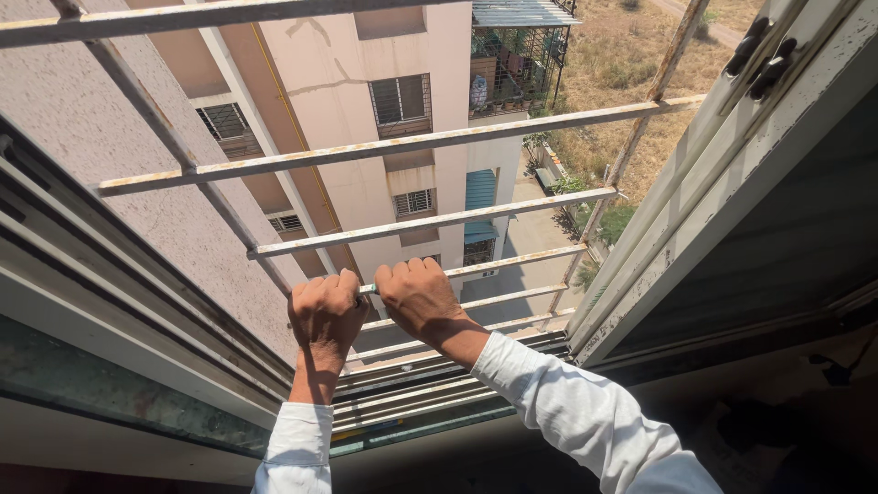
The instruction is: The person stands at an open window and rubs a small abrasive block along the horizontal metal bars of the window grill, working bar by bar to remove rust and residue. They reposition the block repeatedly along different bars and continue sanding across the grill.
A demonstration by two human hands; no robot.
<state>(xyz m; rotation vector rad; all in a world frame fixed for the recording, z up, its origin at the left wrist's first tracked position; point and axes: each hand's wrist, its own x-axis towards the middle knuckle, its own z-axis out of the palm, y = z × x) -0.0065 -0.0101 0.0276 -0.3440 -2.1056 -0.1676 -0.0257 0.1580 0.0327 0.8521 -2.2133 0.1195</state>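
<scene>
I look out through a window guarded by a grille of worn white horizontal metal bars (430,222). My left hand (324,314) is closed around one of the lower bars (512,263), knuckles up. Right beside it, my right hand (418,295) grips the same bar, the two hands almost touching. Both arms wear white sleeves reaching out from the bottom of the view. The part of the bar inside my fists is hidden.
A sliding window frame (695,201) with a dark pane stands open at the right. Window tracks (137,302) run along the sill at left. Far below are a beige apartment building (384,110), a paved lane and dry grass.
</scene>
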